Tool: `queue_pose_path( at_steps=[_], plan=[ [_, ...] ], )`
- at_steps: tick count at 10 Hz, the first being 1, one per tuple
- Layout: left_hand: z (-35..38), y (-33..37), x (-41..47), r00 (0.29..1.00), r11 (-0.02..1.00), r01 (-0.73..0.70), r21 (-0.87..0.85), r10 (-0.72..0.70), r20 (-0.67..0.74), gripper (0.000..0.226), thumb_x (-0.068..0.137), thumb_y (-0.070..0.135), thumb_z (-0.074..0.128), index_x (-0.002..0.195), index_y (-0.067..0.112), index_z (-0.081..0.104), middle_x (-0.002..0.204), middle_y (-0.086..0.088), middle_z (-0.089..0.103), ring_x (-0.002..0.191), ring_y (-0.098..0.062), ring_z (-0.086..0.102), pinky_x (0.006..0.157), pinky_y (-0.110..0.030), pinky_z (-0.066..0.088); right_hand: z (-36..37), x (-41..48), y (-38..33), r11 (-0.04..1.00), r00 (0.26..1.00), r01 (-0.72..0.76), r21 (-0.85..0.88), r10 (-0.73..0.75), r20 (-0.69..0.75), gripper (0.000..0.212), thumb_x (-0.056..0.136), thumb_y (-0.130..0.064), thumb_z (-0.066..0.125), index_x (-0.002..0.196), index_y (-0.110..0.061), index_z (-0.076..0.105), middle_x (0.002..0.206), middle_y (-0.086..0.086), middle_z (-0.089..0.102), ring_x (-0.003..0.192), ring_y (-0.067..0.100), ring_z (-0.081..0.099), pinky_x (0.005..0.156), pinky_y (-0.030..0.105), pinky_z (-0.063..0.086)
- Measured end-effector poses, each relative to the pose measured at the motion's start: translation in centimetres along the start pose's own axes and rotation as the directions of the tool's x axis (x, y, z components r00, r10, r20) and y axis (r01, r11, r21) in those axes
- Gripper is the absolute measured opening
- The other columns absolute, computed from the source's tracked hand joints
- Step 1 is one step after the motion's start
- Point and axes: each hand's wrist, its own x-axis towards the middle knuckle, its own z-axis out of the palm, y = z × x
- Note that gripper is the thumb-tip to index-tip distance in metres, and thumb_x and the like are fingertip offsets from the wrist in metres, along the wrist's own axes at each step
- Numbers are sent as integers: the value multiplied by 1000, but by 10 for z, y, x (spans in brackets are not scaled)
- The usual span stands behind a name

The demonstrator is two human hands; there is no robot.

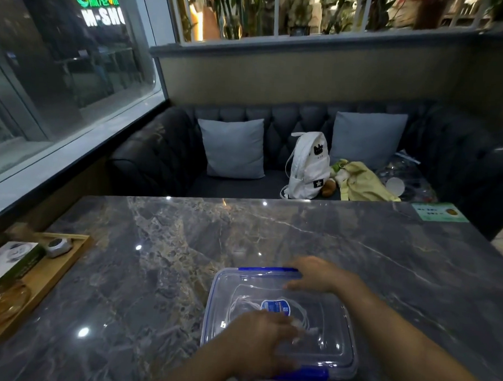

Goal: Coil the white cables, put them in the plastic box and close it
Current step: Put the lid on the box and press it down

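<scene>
**Lid on, clips still to press**

The dark marbled worktop fills the near half of the view, with a padded bench seat beyond its far edge carrying two grey cushions and a white backpack. At the near left a wooden tray holds a small box and a round grey object.

The clear plastic box sits at the near edge of the worktop, right in front of the person, within easy reach of both arms. Its transparent lid lies over it, with a blue clip along the far side and another along the near side — so what seems left of the task is latching.

The left hand lies flat across the near part of the lid, fingers spread and closed on nothing, probably to hold the lid down and keep the box from sliding. The right hand is at the far right corner, fingers loosely curled over the rim beside the far clip; its grip is open enough that it appears to be pressing rather than clasping, though blur makes the contact hard to read.

Smallest of all, the white cables — a loose coil seen through the lid, lying on the box floor beside a blue and white label.
</scene>
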Motion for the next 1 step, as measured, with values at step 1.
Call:
queue_pose_path(
  at_steps=[1],
  plan=[
    [-34,-7,12,980,993,113,-27,-116,-161,51,86,50,51,134,34,44,135,3,53,118,-18,52,98,-32,42,-41,-11,-19,997,995,65,36,-68,79,63,77,-44,64,133,-26,42,137,4,50,119,21,49,97,33,40]
  ],
)
